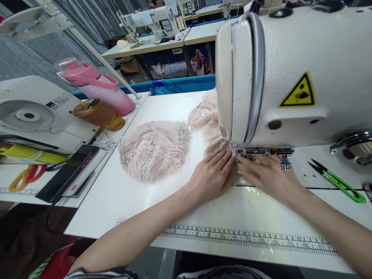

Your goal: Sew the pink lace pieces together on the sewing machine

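Observation:
A pale pink lace piece (205, 116) runs from the table under the head of a white sewing machine (290, 73). My left hand (212, 174) lies flat on the lace just left of the presser foot (286, 161), fingers stretched forward. My right hand (269, 176) rests flat on the machine bed right beside it, fingertips pointing left toward the needle area. A second rounded pink lace piece (154, 149) lies loose on the white table (116, 193), left of both hands.
Green thread snips (338, 182) lie right of the machine. At the left stand a pink water bottle (99, 87), a brown cup (97, 112), a black control panel (72, 170) and another white device (37, 112). A printed ruler (250, 236) lines the front edge. More sewing stations stand behind.

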Tool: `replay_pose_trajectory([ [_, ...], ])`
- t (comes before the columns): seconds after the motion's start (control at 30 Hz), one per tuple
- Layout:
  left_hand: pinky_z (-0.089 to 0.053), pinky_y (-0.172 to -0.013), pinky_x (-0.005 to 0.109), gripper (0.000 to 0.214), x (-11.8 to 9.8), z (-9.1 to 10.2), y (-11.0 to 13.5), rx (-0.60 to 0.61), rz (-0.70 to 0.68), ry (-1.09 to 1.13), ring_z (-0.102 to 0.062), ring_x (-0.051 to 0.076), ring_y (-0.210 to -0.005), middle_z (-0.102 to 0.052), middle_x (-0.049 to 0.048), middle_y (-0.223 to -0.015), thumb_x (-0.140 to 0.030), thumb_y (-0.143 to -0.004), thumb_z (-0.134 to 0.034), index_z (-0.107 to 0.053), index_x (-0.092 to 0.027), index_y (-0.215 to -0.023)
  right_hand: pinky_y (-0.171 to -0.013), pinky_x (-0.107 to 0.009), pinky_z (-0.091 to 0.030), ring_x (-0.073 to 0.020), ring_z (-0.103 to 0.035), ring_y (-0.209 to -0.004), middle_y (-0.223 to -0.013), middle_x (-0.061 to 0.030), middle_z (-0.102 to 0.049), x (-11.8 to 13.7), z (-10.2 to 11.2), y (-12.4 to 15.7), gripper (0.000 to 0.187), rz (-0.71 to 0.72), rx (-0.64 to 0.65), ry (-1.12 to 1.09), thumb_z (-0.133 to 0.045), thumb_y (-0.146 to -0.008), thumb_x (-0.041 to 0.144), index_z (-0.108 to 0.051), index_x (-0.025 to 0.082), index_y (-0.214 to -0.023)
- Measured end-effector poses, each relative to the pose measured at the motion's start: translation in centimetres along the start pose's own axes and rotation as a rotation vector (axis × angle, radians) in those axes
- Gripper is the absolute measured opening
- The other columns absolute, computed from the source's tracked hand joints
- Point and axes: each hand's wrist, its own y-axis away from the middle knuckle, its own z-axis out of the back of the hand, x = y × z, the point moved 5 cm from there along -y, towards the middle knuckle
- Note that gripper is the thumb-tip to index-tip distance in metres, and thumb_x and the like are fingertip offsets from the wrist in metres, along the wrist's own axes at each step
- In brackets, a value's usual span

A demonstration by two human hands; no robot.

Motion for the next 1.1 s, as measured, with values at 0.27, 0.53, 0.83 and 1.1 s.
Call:
replay_pose_trajectory([
  [0.27, -0.045, -0.104, 0.041, 0.038, -0.2, 0.0, 0.1, -0.014, 0.004, 0.011, -0.057, 0.025, -0.117, -0.064, 0.0120, -0.119, -0.028, -0.093, -0.043, -0.059, -0.007, -0.120, -0.067, -0.031, -0.040, -0.0169, -0.061, -0.081, -0.111, -0.0008, -0.067, 0.5, 0.7, -0.3, 0.029, 0.044, 0.001, -0.048, -0.051, -0.091, 0.043, -0.066, 0.025, -0.109],
  [0.53, -0.046, -0.103, 0.040, 0.037, -0.2, -0.1, 0.1, -0.018, 0.037, 0.000, -0.058, 0.025, -0.116, -0.064, 0.0117, -0.119, -0.028, -0.093, -0.043, -0.061, -0.007, -0.118, -0.068, -0.031, -0.040, -0.0176, -0.059, -0.084, -0.111, -0.0032, -0.066, 0.6, 0.7, -0.3, 0.033, 0.092, 0.068, 0.011, -0.049, -0.092, 0.041, -0.059, 0.025, -0.120],
  [0.83, -0.045, -0.102, 0.038, 0.040, 0.1, -0.5, -0.3, 0.009, 0.085, -0.021, -0.058, 0.025, -0.116, -0.061, 0.0131, -0.123, -0.030, -0.093, -0.040, -0.061, -0.006, -0.118, -0.079, -0.038, -0.042, -0.0202, -0.062, -0.086, -0.112, -0.0084, -0.065, 0.4, -0.1, -0.2, 0.038, 0.110, 0.155, 0.013, -0.043, -0.095, 0.043, -0.057, 0.021, -0.123],
  [1.1, -0.029, -0.112, 0.044, 0.043, 0.4, -0.8, -0.2, 0.115, 0.169, -0.004, -0.045, 0.026, -0.128, -0.054, 0.0108, -0.133, -0.031, -0.094, -0.037, -0.053, -0.010, -0.129, -0.083, -0.037, -0.045, -0.0217, -0.063, -0.091, -0.097, -0.0036, -0.070, -2.0, -0.4, 0.4, 0.030, -0.046, 0.063, -0.107, -0.055, -0.088, 0.036, -0.062, 0.027, -0.116],
])
